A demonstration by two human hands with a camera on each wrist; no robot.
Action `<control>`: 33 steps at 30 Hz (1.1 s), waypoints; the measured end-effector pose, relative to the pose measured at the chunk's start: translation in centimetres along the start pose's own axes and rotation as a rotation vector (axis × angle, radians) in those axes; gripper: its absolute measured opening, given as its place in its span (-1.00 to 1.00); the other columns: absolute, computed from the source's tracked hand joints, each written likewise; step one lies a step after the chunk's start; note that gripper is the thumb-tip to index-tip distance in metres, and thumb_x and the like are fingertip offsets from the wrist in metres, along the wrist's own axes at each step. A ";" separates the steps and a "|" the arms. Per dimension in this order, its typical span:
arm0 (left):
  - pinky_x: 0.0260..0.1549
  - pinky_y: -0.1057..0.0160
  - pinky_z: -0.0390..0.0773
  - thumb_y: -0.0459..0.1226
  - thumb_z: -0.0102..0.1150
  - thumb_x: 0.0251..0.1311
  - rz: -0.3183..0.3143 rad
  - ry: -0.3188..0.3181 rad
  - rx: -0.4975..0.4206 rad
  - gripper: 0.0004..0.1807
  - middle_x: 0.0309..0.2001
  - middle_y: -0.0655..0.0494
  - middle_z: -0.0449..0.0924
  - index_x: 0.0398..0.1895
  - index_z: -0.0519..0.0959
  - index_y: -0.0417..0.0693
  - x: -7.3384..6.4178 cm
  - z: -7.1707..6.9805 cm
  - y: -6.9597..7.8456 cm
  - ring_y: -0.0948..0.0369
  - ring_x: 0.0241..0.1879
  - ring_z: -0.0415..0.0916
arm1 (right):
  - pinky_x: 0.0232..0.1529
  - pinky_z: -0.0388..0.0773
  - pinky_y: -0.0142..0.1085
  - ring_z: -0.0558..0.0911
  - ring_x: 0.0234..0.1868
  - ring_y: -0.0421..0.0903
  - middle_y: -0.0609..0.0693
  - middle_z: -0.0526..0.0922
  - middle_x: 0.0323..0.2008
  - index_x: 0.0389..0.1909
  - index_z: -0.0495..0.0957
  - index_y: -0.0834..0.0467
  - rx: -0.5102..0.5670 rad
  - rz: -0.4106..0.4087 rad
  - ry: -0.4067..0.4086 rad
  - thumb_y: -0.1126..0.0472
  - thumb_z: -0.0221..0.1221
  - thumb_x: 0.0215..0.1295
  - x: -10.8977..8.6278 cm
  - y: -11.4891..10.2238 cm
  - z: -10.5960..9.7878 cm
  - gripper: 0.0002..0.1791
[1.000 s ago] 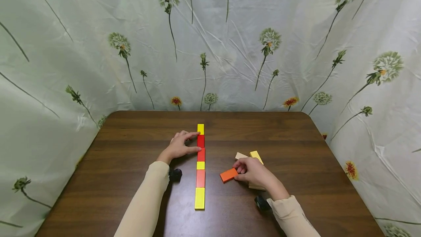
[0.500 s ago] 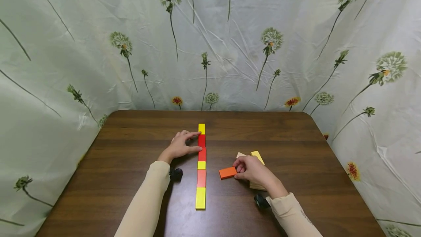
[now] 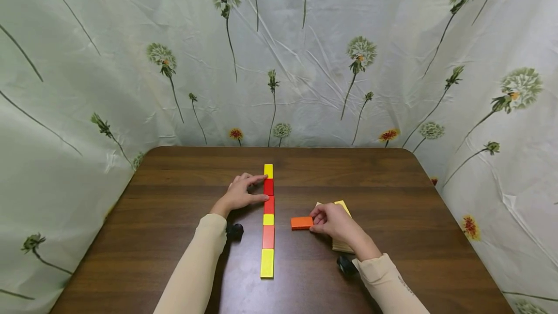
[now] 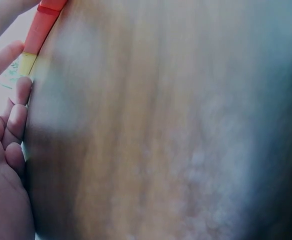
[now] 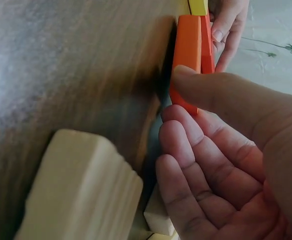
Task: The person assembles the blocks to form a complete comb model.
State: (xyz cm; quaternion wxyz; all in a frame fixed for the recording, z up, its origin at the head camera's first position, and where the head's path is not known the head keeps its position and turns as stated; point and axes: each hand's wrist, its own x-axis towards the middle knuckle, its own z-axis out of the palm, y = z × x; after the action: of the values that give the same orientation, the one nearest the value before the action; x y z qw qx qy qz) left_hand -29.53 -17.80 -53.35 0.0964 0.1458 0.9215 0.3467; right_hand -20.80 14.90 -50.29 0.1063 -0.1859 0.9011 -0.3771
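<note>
Pinched flat orange rectangular block (image 3: 302, 223) in right hand (image 3: 334, 222), right of straight row of flat yellow, red and pink blocks (image 3: 268, 219). Held left hand (image 3: 239, 193) with thumb and forefinger apart at row's left edge. Seemed to need level grip, without bumping row. Worked over dark-brown wood-grain table (image 3: 152, 217) beneath row; faced pale dandelion-print fabric (image 3: 305, 127) behind row.

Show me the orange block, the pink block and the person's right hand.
Orange block (image 3: 301, 223): head view, middle of its broad face.
Pink block (image 3: 268, 237): head view, middle of its top.
Right hand (image 3: 334, 222): head view, back of the hand.
</note>
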 end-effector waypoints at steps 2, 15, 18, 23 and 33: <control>0.29 -0.20 0.36 0.09 0.50 0.24 0.000 0.001 -0.008 -0.18 0.24 -0.05 0.52 0.57 0.47 0.25 0.0 0.0 0.0 -0.03 0.28 0.32 | -0.33 0.59 -0.47 0.59 -0.42 -0.30 -0.05 0.72 -0.44 -0.24 0.71 0.31 0.008 0.009 0.011 0.37 0.56 0.11 0.3 -0.1 0.0 -0.75; 0.21 -0.15 0.38 0.13 0.50 0.22 0.017 0.007 0.003 -0.18 0.21 -0.03 0.53 0.55 0.49 0.24 0.2 0.2 -0.4 0.00 0.23 0.34 | -0.19 0.66 -0.36 0.69 -0.33 -0.22 -0.04 0.78 -0.36 -0.16 0.76 0.23 0.009 0.112 0.078 0.27 0.56 0.20 3.5 0.2 -1.6 -0.76; 0.21 -0.14 0.38 0.13 0.50 0.21 0.021 0.005 0.009 -0.17 0.21 -0.01 0.53 0.56 0.48 0.25 0.3 0.3 -0.5 0.02 0.23 0.34 | -0.17 0.69 -0.32 0.71 -0.32 -0.20 0.00 0.79 -0.33 -0.13 0.76 0.25 0.010 0.126 0.100 0.27 0.54 0.22 4.5 0.3 -2.2 -0.75; 0.23 -0.14 0.36 0.13 0.50 0.22 0.022 0.005 0.010 -0.18 0.20 -0.01 0.53 0.56 0.48 0.27 0.3 0.3 -0.4 0.02 0.23 0.33 | -0.21 0.69 -0.31 0.71 -0.33 -0.19 0.04 0.81 -0.33 -0.11 0.76 0.28 0.007 0.123 0.133 0.29 0.52 0.23 6.2 0.6 -2.7 -0.75; 0.26 -0.15 0.37 0.12 0.50 0.21 0.010 0.012 -0.004 -0.19 0.21 -0.01 0.53 0.55 0.49 0.29 0.2 0.2 -0.2 0.02 0.24 0.33 | -0.13 0.68 -0.23 0.70 -0.29 -0.14 0.07 0.81 -0.29 -0.07 0.76 0.28 0.010 0.175 0.165 0.26 0.52 0.25 9.7 1.2 -2.7 -0.72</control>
State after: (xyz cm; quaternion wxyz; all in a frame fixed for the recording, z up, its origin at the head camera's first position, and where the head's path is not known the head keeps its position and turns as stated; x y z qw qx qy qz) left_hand -29.64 -17.72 -53.66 0.0896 0.1484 0.9206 0.3499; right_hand -30.82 13.35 -49.77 0.0655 -0.0743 0.9176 -0.3850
